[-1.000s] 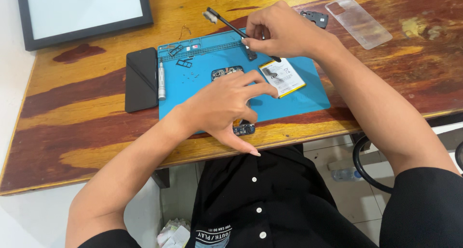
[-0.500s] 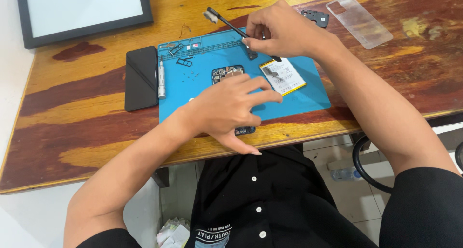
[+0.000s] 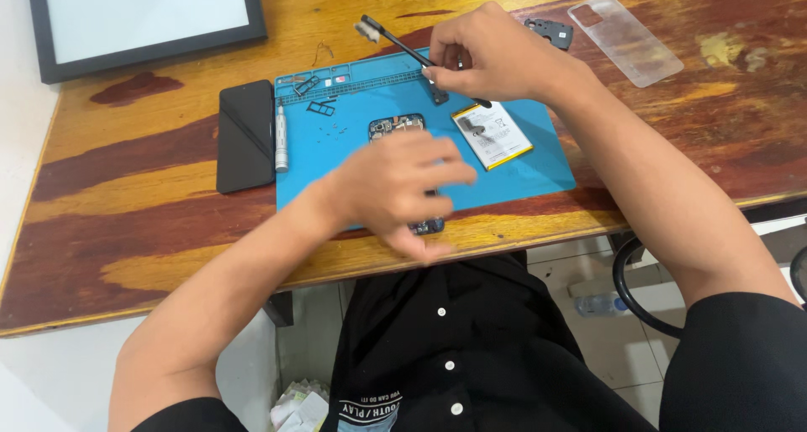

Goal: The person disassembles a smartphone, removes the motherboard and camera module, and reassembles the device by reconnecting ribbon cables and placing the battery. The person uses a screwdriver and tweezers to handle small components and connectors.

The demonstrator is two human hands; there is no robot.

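Observation:
An opened phone body (image 3: 395,128) lies on a blue work mat (image 3: 538,176), mostly hidden under my left hand (image 3: 399,188). That hand is blurred, its fingers spread over the phone; whether it grips the phone I cannot tell. My right hand (image 3: 487,54) is closed on a thin black brush (image 3: 388,35), bristle end pointing up left, tip near a small dark part on the mat. A flat phone battery (image 3: 494,134) with a white label lies on the mat just below my right hand.
A black phone screen panel (image 3: 244,138) and a silver screwdriver (image 3: 282,138) lie at the mat's left edge. Small trays and screws (image 3: 324,108) sit on the mat's upper left. A clear phone case (image 3: 624,39), a dark part (image 3: 551,33), and a black-framed white panel (image 3: 143,16) lie on the wooden table.
My left hand has shifted up and right over the phone body, fingers now pointing right and blurred. My right hand and the brush stay in place.

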